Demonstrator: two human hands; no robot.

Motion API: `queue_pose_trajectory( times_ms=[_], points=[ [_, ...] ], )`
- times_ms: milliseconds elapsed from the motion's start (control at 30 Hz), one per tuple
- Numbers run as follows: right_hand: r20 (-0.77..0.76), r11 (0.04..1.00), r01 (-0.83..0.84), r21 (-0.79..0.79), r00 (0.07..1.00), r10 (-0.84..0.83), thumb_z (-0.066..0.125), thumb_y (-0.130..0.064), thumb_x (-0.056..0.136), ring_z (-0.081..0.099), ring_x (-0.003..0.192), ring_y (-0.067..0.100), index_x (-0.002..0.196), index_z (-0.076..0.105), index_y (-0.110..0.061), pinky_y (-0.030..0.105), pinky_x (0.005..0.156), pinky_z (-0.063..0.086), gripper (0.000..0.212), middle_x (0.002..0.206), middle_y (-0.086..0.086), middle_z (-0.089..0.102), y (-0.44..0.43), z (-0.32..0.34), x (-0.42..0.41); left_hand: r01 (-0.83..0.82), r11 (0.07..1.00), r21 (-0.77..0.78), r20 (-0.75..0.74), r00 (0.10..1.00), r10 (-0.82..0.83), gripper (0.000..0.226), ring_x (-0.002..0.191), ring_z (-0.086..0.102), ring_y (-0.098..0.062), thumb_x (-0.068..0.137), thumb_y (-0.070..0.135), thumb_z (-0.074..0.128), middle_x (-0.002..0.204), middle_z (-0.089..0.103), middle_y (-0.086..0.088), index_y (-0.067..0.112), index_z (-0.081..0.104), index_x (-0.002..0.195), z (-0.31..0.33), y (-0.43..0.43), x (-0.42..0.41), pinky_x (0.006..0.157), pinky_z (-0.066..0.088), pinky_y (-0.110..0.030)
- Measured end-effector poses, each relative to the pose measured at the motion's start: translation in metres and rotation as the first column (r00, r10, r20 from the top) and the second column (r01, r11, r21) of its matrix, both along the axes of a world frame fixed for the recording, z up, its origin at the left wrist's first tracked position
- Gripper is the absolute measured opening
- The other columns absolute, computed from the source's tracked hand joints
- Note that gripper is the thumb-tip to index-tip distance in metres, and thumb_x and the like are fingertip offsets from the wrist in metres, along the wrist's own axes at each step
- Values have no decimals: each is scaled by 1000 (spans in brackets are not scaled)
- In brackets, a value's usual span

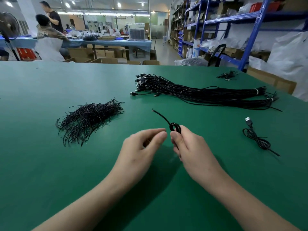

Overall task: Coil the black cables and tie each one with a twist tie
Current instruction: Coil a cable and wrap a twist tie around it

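My right hand [188, 145] grips a small coil of black cable [175, 127] above the green table [50, 164]; one cable end sticks out up and to the left. Just left of the coil is my left hand [141, 144], fingers curled with thumb and forefinger close together; whether it pinches a twist tie I cannot tell. A heap of black twist ties [88, 119] lies to the left. A big bundle of straight black cables [200, 92] lies behind. One coiled, tied cable with a USB plug [256, 135] rests at the right.
A small tangle of cables [227, 75] lies at the far right corner. Beyond the table are cardboard boxes, blue shelving [250, 30] and two people at another table at the far left.
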State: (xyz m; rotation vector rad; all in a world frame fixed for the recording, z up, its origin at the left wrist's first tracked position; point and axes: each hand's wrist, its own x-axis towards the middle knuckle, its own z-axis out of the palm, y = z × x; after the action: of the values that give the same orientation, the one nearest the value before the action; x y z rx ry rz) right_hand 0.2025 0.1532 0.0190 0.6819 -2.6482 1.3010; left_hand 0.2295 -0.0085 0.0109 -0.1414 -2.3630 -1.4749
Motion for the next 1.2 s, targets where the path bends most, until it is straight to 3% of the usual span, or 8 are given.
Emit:
queue_pose_trajectory(
  times_ms=[133,267,400,633,733,833,1000,1200],
  points=[
    [-199,955,133,263,977,-81,23,-28,105,56,67,28,86,32,-31,42,59,41,21,66,-8,50,-8,-2,7,64,994,93,12,998,-65,42,74,55,-7,92,56,59,77,67,2,16,73,88,0,20,-4,76,50,-49],
    [-282,921,223,320,950,-133,24,-22,108,64,85,30,108,41,-23,35,64,28,16,95,-1,64,-8,-2,7,30,949,314,24,999,-39,14,96,72,-5,96,40,66,95,78,8,41,79,93,1,35,-11,87,55,-32],
    [-208,930,140,340,976,-70,25,-20,108,62,101,28,120,42,-20,35,70,33,21,115,1,62,-5,-2,8,-29,943,330,-15,999,36,14,96,70,-24,96,35,67,92,75,-5,33,80,90,-6,38,-18,94,53,-49],
    [155,998,-70,-7,985,70,39,-34,108,61,100,2,127,55,-26,27,85,49,26,109,-15,65,-7,1,-4,-52,952,300,-93,992,83,29,78,66,-32,99,33,60,79,73,-10,14,73,82,-8,32,-21,75,54,-50],
    [316,977,-130,-172,932,179,46,-27,107,51,59,-4,116,62,-15,18,60,39,21,70,-23,58,1,1,-10,-8,958,286,-96,995,37,33,72,64,-34,95,39,58,76,70,-14,12,70,79,-7,30,-21,72,53,-54],
    [449,925,-195,-327,829,334,48,-26,106,39,48,7,106,56,-2,20,47,37,25,64,-8,52,10,2,-11,86,961,262,-68,995,-70,40,66,56,-34,93,44,56,77,65,-24,8,65,79,-5,26,-22,71,51,-57],
    [521,826,-267,-497,670,530,52,-41,99,30,45,8,94,52,-13,22,47,41,28,62,-4,43,15,7,-10,217,925,313,-55,976,-211,32,62,49,-8,101,34,56,62,55,8,16,62,75,-5,17,-22,63,41,-24],
    [504,851,-218,-478,725,469,41,-39,105,24,48,7,90,49,-18,21,47,28,27,60,-10,33,8,2,-6,216,908,359,-26,975,-222,26,65,53,-3,99,37,60,67,59,13,20,69,82,-8,15,-23,65,43,-16]
  ],
)
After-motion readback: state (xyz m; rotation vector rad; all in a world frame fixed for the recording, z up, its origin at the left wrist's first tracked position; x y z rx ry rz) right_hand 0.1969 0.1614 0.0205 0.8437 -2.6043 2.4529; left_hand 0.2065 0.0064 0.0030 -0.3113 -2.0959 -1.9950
